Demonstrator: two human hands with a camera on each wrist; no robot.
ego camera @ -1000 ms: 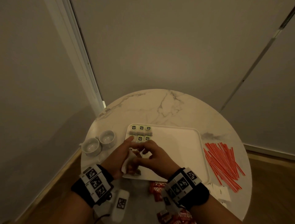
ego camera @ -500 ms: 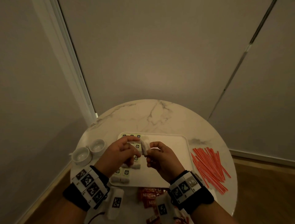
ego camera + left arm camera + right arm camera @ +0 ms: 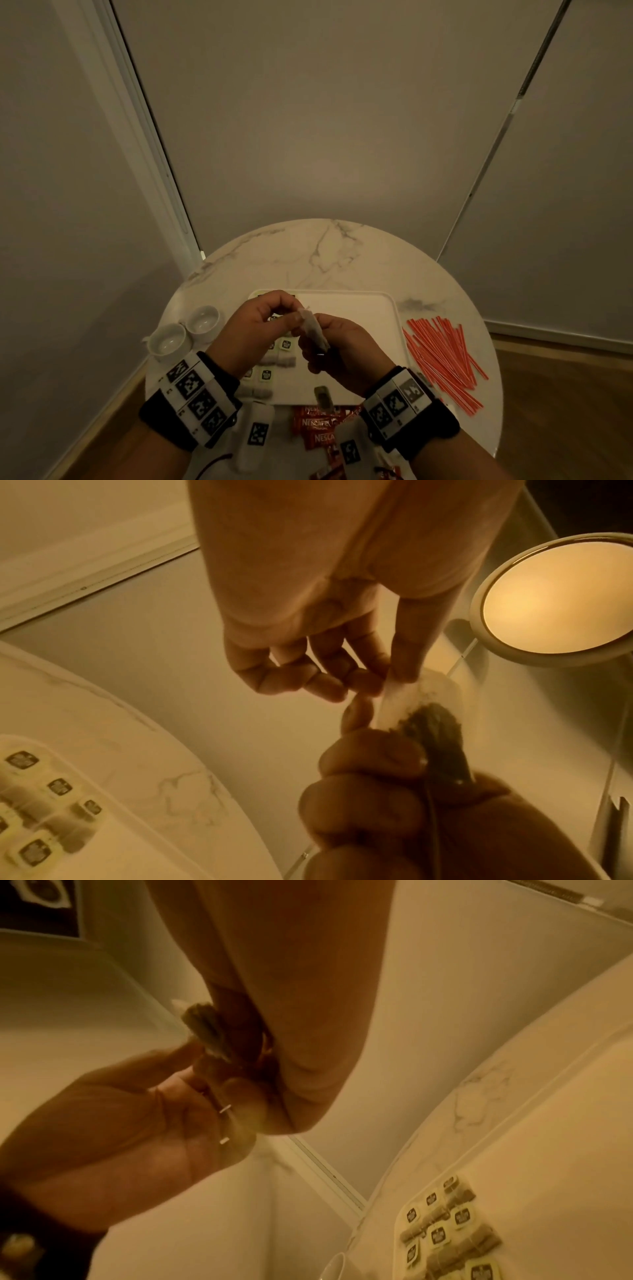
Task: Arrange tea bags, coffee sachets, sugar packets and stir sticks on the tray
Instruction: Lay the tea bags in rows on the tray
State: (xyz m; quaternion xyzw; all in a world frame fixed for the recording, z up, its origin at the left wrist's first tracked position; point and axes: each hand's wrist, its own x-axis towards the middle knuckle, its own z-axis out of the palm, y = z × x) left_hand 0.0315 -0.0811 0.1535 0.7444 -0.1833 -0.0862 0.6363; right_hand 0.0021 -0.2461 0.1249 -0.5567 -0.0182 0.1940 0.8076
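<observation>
Several tea bags point(image 3: 285, 344) lie on our tray point(image 3: 359, 329). Our left hand point(image 3: 255, 329) and right hand point(image 3: 342, 346) pinch another tea bag point(image 3: 313, 330), hiding some beneath.

Head view high above round marble table point(image 3: 342, 260), wrist views close, upward-tilted, seemingly, sharing held tea bag point(image 3: 424, 710)

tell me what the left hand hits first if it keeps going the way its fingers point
Most likely the tea bag it already pinches, then the right hand holding the bag's other end; the two hands face each other above the tray. Depth between them is hard to judge.
</observation>
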